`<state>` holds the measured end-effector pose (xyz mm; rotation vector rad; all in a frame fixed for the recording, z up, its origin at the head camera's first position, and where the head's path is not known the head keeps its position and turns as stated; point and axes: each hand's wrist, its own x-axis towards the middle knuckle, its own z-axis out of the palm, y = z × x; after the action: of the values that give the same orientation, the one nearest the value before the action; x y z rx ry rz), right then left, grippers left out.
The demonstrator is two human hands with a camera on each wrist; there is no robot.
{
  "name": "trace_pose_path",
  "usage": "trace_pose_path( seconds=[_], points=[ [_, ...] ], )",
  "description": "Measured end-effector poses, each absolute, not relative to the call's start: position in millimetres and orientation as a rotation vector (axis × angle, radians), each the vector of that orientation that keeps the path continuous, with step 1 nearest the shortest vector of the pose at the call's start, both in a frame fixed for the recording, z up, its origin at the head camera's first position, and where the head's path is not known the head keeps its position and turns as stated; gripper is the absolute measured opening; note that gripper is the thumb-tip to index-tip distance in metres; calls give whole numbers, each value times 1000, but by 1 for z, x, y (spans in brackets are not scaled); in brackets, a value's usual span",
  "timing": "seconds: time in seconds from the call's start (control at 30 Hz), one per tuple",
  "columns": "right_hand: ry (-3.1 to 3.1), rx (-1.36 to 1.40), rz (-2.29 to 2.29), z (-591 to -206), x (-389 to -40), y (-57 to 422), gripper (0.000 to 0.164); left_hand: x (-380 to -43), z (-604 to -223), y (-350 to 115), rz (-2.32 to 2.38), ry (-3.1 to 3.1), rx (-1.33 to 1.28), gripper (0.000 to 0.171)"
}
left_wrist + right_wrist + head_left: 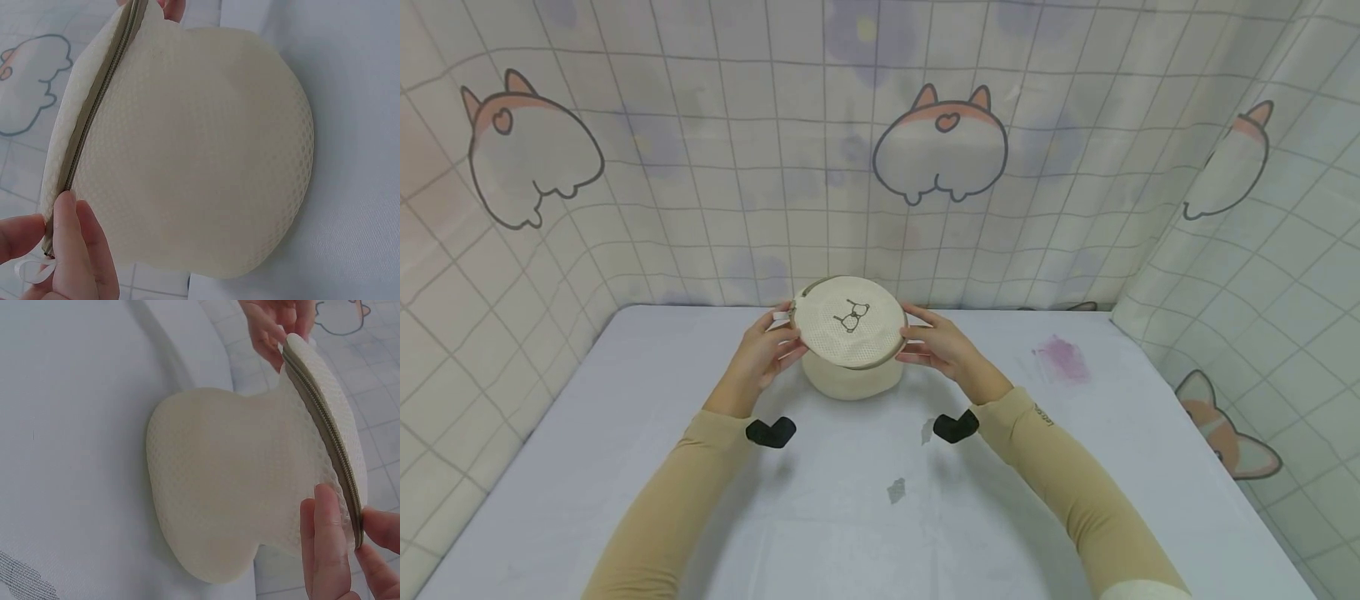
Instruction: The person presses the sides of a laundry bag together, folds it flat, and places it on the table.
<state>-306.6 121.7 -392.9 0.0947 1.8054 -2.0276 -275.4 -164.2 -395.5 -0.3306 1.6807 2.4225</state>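
Observation:
A cream mesh laundry bag (850, 354) with a round lid stands on the table at the centre of the head view. A line-drawn dog face (852, 316) decorates its lid, which tilts toward me. My left hand (762, 350) pinches the left edge of the lid beside a small white loop (32, 270). On the opposite edge, my right hand (946, 343) pinches the rim between thumb and fingers. A brown zipper (94, 115) runs along the rim between both hands and looks closed in the wrist views. Below it the mesh body bulges; what it contains is hidden.
A white-covered table (820, 533) lies under the bag, with grey patches (897, 491) in front and a pink stain (1063, 358) at right. A tile-patterned curtain (760, 167) with dog drawings surrounds the back and sides. Black wrist pieces (771, 432) sit at the sleeve cuffs.

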Motion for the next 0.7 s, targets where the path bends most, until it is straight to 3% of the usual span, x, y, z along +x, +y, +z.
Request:
trace_pose_path(
  seconds=[0.7],
  points=[
    [1820,87,-2004,-397,-304,122,62,-272,-399,-164,2410,1687,-321,68]
  ],
)
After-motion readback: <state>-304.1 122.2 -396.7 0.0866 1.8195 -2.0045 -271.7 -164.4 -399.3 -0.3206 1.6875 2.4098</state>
